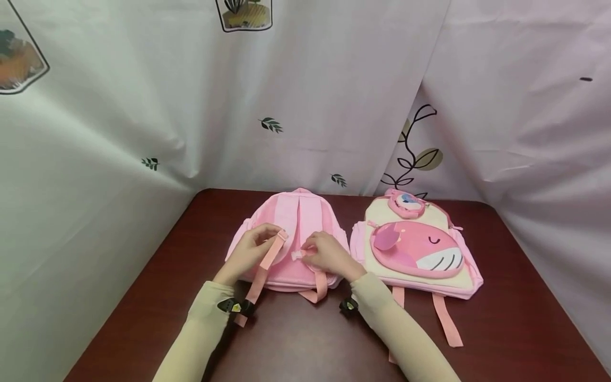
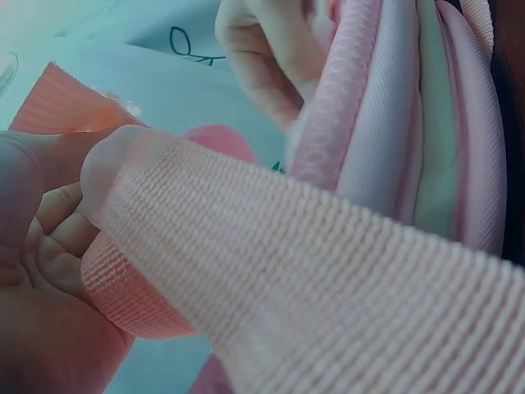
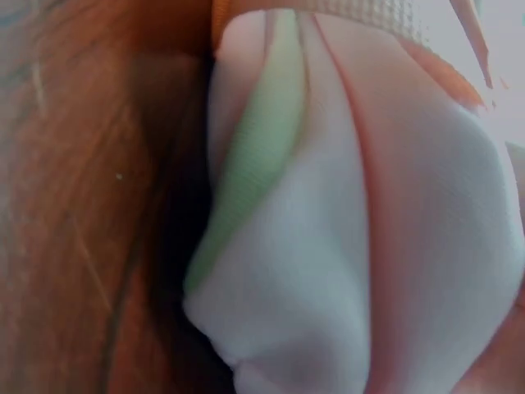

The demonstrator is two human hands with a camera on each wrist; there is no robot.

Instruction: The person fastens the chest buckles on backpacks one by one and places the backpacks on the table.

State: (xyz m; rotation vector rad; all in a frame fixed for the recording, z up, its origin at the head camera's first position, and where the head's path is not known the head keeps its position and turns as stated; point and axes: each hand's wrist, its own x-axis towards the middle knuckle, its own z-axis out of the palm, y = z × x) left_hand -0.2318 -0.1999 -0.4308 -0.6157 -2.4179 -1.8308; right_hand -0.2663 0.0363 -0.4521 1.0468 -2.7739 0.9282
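A pink backpack (image 1: 288, 277) lies with its shoulder straps facing up. My left hand (image 1: 245, 253) pinches the peach webbing strap (image 1: 260, 276) near its pale slider buckle (image 1: 283, 234). In the left wrist view, the thumb of that hand (image 2: 49, 328) presses on the webbing (image 2: 328, 271), which loops below it. My right hand (image 1: 330, 255), over the right half of the bag, pinches the other strap beside its whitish buckle (image 1: 298, 255). The tail of this second strap (image 1: 321, 286) curls below. Only the bag's padded side (image 3: 320, 246) fills the right wrist view.
Close on the right lies a second backpack (image 1: 382, 268), cream and pink with a whale pocket (image 1: 420, 249), its strap (image 1: 447, 321) hanging toward me. Both bags are on a dark reddish table (image 1: 296, 339). A white printed curtain (image 1: 305, 106) stands around the back and sides.
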